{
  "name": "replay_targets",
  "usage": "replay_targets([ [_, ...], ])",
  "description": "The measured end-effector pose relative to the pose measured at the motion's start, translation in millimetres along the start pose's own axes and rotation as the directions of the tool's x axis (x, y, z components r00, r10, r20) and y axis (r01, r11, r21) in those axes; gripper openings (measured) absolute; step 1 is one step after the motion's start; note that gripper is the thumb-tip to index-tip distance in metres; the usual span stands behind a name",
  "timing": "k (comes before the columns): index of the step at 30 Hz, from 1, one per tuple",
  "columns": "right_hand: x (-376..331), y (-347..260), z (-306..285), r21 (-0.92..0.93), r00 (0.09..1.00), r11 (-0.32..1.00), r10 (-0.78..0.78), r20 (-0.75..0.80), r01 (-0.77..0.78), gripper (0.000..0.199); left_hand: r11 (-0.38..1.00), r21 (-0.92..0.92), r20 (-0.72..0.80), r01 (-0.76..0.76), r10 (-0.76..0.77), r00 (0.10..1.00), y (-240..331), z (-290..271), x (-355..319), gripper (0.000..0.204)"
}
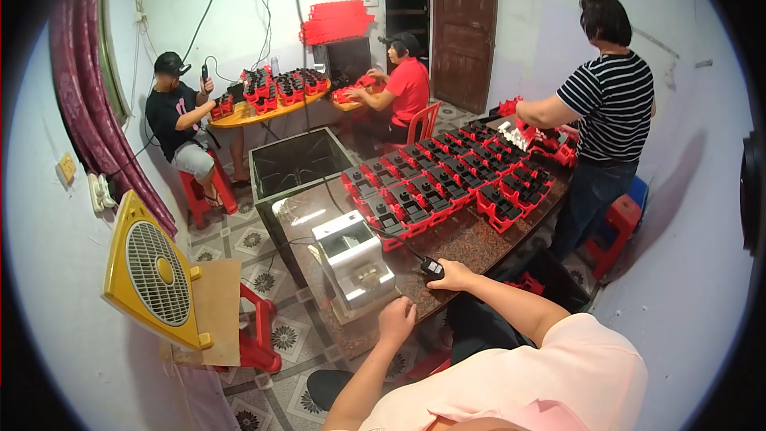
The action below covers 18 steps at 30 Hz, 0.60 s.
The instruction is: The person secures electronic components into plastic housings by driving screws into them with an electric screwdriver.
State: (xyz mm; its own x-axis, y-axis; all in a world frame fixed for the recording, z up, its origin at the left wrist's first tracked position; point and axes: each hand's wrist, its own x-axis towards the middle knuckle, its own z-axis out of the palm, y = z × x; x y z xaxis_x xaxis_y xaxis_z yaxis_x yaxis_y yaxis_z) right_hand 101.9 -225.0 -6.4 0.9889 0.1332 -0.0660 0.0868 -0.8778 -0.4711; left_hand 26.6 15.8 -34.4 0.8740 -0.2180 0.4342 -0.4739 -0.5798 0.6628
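My right hand [453,275] is closed around a black corded tool [432,269] with a pale label, above the table's near edge; its working end is hidden. From it a thin black cable runs back towards the rows of parts. My left hand [397,319] is curled into a fist at the near corner of a white metal box-shaped device [355,259]; whether anything is inside the fist cannot be seen. Beyond both hands, several red plastic housings with black inserts [435,183] stand in close rows on the brown speckled table [319,211].
Across the table at the right, a person in a striped shirt [610,100] handles red parts. Two seated people work at a yellow table [267,114] and a small one behind. An open dark-framed bin [299,164] adjoins my table. A yellow fan [155,271] stands left.
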Motion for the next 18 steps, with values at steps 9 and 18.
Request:
replay_targets([
  [9, 4, -40, -14, -0.075, 0.975, 0.990, 0.135, 0.174, -0.123, 0.079, 0.993, -0.117, -0.003, 0.029, -0.030, 1.000, -16, -5, -2, 0.015],
  [18, 21, -40, -13, -0.162, 0.968, 0.984, 0.112, 0.227, -0.075, 0.074, 0.993, -0.115, -0.047, -0.012, 0.007, 0.999, -21, 1, -1, 0.013],
])
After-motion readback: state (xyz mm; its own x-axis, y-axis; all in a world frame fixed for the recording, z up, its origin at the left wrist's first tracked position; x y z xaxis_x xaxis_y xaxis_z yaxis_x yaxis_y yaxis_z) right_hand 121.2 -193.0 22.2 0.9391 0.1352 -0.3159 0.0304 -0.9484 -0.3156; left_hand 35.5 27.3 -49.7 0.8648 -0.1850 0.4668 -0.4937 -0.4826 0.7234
